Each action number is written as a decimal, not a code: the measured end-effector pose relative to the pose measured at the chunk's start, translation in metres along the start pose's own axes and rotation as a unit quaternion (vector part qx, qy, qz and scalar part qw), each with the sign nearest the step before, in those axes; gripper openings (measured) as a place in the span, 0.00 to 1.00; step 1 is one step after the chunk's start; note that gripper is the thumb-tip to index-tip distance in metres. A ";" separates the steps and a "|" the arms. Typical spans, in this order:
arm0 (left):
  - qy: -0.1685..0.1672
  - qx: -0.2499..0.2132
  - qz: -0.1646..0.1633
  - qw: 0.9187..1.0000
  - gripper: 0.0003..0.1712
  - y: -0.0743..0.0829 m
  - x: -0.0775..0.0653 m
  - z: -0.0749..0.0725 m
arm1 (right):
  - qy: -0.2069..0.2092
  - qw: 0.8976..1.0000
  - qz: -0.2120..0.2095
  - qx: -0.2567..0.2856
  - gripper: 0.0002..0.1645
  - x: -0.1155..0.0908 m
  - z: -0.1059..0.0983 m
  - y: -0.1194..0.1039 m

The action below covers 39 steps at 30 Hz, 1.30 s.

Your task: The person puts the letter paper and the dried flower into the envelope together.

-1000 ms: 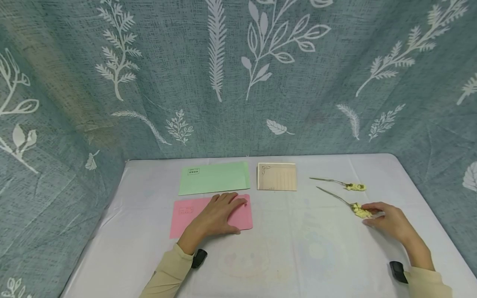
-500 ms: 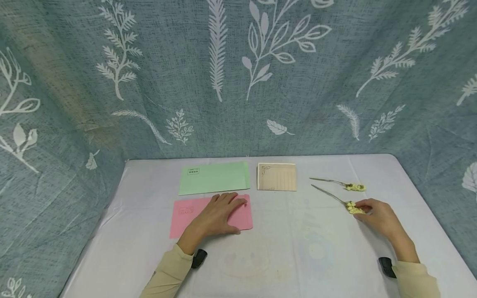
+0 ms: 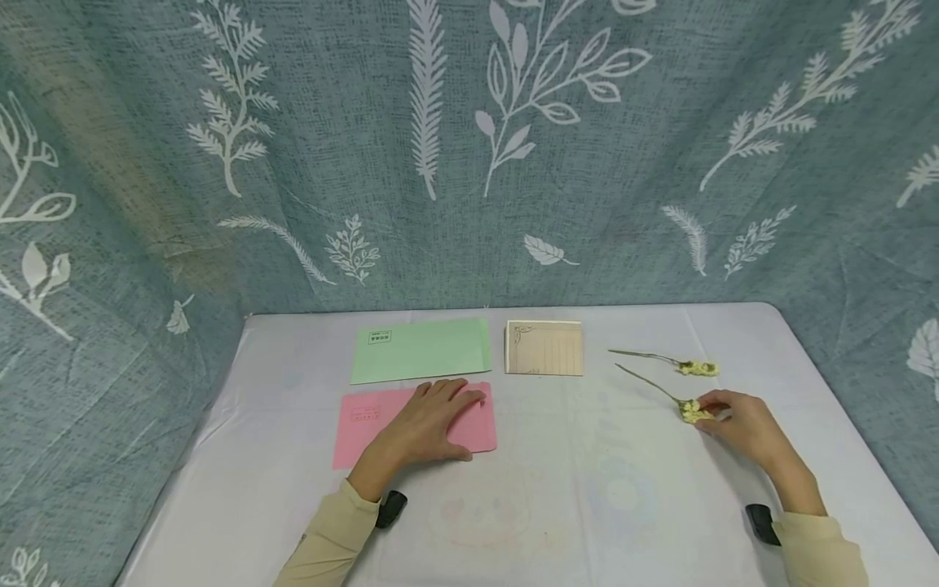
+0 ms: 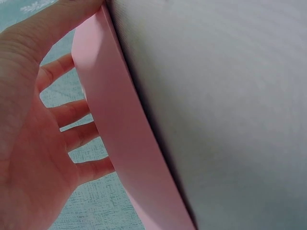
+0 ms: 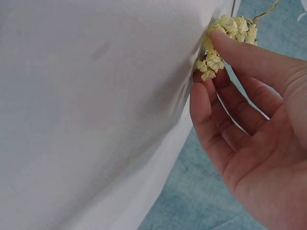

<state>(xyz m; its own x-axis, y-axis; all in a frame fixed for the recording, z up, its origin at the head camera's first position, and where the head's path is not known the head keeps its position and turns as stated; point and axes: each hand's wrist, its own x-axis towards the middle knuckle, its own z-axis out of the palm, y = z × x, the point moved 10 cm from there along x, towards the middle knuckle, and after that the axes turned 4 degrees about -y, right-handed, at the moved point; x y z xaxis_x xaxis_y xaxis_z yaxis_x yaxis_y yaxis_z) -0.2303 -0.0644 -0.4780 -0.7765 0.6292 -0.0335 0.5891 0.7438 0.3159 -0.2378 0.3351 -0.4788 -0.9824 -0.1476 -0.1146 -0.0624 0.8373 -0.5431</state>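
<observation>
yellow dried flower sprig [image 3: 692,410], lying on the right side of the white-covered table [image 3: 550,522], its stem running away from me and to the left; my right hand [image 3: 747,425] pinches the blossom end between thumb and fingers, the remaining fingers partly bent and set apart from one another, as the right wrist view shows. just beyond it lies a second sprig [image 3: 698,368], of like form, its blossoms also toward the right. to the left, my left hand [image 3: 434,420] rests over the pink envelope [image 3: 370,436], fingers spread and only slightly bent, thumb at the near edge; in the left wrist view the fingertips meet the envelope's border. directly beyond is the green envelope [image 3: 421,352], lying flat, and to its right the beige lined card [image 3: 545,349], between envelopes and sprigs. a black device [image 3: 763,524] sits at my right wrist, beside a tan sleeve [image 3: 820,553]. behind everything hangs a blue-green curtain [image 3: 455,244] printed with pale leaves.
</observation>
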 end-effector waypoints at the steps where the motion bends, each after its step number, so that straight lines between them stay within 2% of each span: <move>1: 0.000 0.000 0.000 1.000 0.48 0.000 0.000 0.000 | 0.001 1.000 -0.004 0.000 0.16 0.001 0.000 -0.001; 9: 0.004 -0.003 0.000 1.000 0.48 0.000 0.000 0.000 | 0.006 0.999 -0.043 0.008 0.10 0.005 0.000 -0.012; 20: -0.002 -0.011 -0.009 1.000 0.48 -0.002 -0.001 -0.001 | 0.075 0.988 -0.133 0.014 0.12 0.006 -0.011 -0.042; 39: 0.008 -0.002 0.002 1.000 0.49 0.001 -0.002 -0.001 | 0.035 0.981 -0.180 0.060 0.13 0.027 0.027 -0.088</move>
<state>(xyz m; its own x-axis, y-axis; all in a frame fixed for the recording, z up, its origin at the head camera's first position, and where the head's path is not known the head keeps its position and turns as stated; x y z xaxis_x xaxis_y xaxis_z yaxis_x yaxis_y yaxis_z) -0.2282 -0.0651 -0.4767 -0.7775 0.6287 -0.0162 0.5915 0.7398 0.3206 -0.2539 0.2432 -0.4564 -0.9107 -0.3821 0.1566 -0.3896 0.6693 -0.6326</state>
